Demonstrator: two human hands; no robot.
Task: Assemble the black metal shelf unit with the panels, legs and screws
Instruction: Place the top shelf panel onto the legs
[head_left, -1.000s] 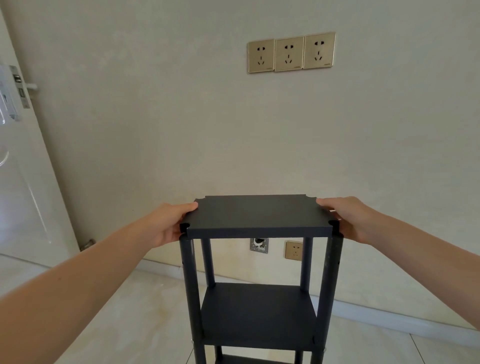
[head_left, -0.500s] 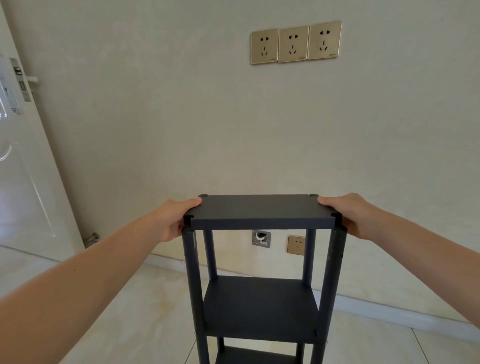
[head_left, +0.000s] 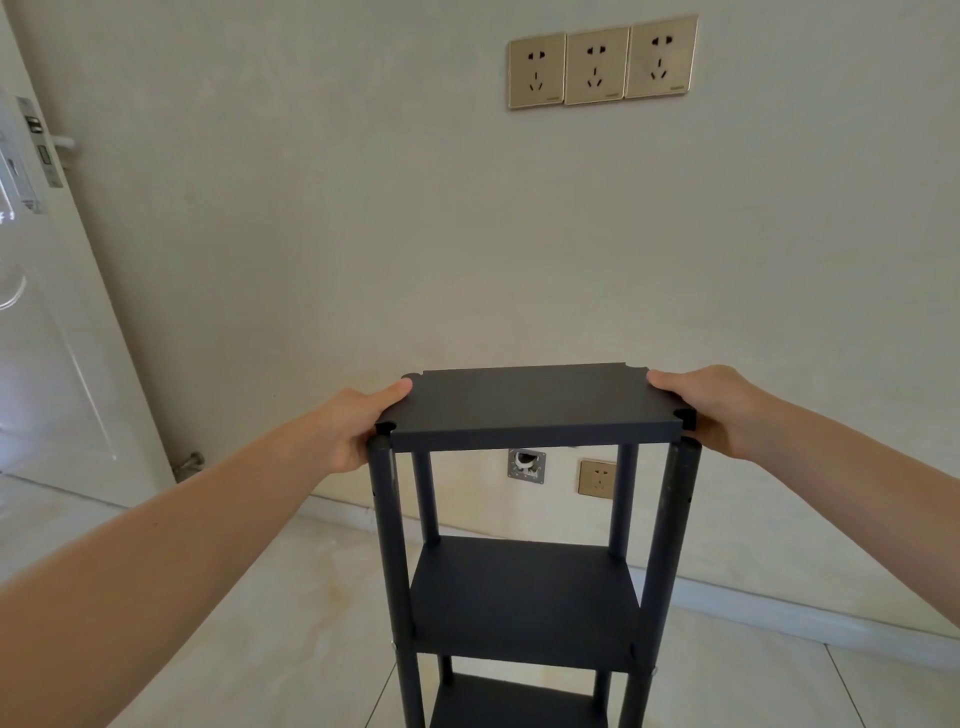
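A black metal shelf unit stands upright on the floor in front of me. Its top panel (head_left: 530, 402) sits at the tops of the black legs (head_left: 388, 530), tilted a little, with its notched corners close to the near leg tops. My left hand (head_left: 353, 423) grips the panel's left edge, thumb on top. My right hand (head_left: 709, 408) grips the right edge the same way. A middle shelf (head_left: 524, 597) is fixed lower down, and a third shelf (head_left: 514, 701) shows at the bottom. Small screws show where the middle shelf meets the near legs.
A beige wall is close behind the unit, with three gold sockets (head_left: 602, 65) high up, one low socket (head_left: 597, 478) and an open wall box (head_left: 527, 465). A white door (head_left: 47, 322) stands at the left. The floor is pale tile.
The top panel has shifted slightly on the leg tops and its upper face shows more than half a second ago. Both hands keep their hold on its edges.
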